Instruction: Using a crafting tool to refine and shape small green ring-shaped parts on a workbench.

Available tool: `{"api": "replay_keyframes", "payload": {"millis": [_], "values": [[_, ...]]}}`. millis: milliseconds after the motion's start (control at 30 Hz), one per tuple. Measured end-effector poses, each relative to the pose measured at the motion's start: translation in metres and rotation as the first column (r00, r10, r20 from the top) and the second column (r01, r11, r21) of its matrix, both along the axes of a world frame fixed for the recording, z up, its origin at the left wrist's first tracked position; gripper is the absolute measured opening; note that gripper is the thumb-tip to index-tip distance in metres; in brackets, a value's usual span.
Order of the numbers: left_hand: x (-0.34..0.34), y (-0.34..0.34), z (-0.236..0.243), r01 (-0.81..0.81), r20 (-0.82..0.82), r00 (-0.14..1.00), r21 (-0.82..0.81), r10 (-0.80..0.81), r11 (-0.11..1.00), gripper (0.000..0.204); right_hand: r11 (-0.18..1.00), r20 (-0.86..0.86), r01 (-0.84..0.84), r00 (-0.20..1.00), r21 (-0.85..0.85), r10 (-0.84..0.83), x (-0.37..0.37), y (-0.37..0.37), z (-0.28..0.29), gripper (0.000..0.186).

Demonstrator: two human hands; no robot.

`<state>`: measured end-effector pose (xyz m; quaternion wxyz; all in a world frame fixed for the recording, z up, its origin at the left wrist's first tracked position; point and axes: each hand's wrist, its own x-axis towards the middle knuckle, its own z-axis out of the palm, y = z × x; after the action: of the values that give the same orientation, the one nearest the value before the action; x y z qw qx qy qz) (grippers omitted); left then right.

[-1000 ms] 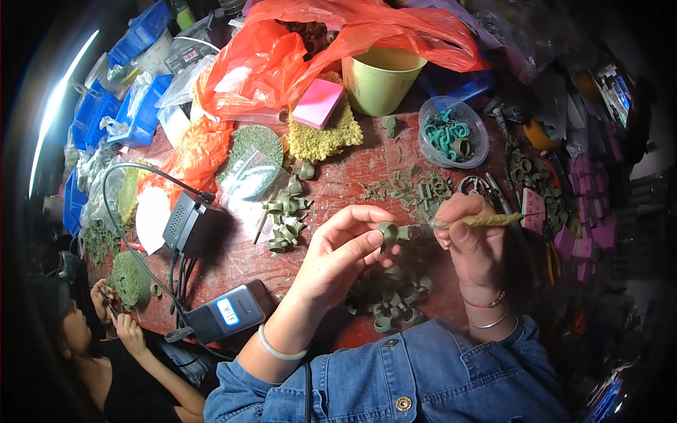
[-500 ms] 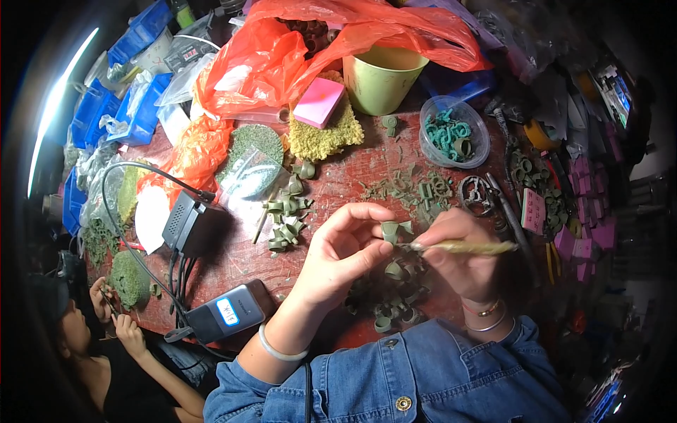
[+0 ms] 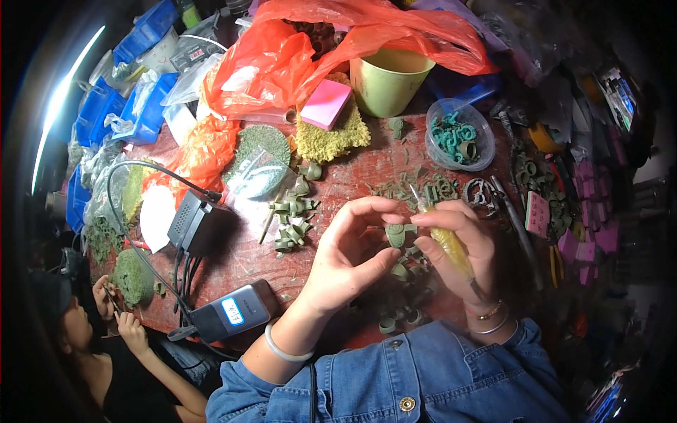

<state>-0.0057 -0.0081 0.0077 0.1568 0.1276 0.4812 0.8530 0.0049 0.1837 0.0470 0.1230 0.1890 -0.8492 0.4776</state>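
A small green ring [image 3: 396, 235] with a wide, patterned oval face sits between my two hands over the near middle of the table. My left hand [image 3: 345, 257] curls around it from the left, thumb below and index finger above; its inner fingers are partly hidden. My right hand [image 3: 465, 247] reaches the ring's right side with its fingertips. Held in that same hand is a slim hand tool [image 3: 448, 244] with a wrapped yellow handle and thin pointed metal tip, which points away from me. Several similar green rings [image 3: 402, 303] lie below my hands.
More green rings [image 3: 293, 222] lie left of my hands. Farther off are a clear tub [image 3: 486, 158] with teal pieces, a pale green bucket [image 3: 388, 84] and a red plastic bag [image 3: 264, 60]. A power bank [image 3: 233, 310] and cables lie left; another person [image 3: 99, 352] works beyond.
The tool has swung from pointing left at the ring to pointing away from me. The ring has turned so its patterned face shows, and my right fingertips have come to its side.
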Motion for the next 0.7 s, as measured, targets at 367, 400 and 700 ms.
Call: {"api": "replay_keyframes", "payload": {"millis": [367, 400, 700], "values": [[0.002, -0.003, -0.001, 0.090, -0.146, 0.981, -0.236, -0.127, 0.968, 0.043, 0.980, 0.195, 0.046, 0.981, -0.192, -0.008, 0.001, 0.002, -0.006, 0.019], [-0.001, -0.005, -0.001, 0.085, -0.269, 0.943, -0.376, -0.196, 0.923, 0.039, 0.960, 0.296, 0.174, 0.949, -0.217, -0.105, 0.003, 0.000, -0.005, 0.015], [0.004, -0.001, 0.000, -0.067, -0.446, 0.863, -0.568, -0.238, 0.821, 0.007, 0.973, -0.164, 0.123, 0.982, 0.196, -0.092, -0.028, -0.019, -0.008, 0.020]]}}
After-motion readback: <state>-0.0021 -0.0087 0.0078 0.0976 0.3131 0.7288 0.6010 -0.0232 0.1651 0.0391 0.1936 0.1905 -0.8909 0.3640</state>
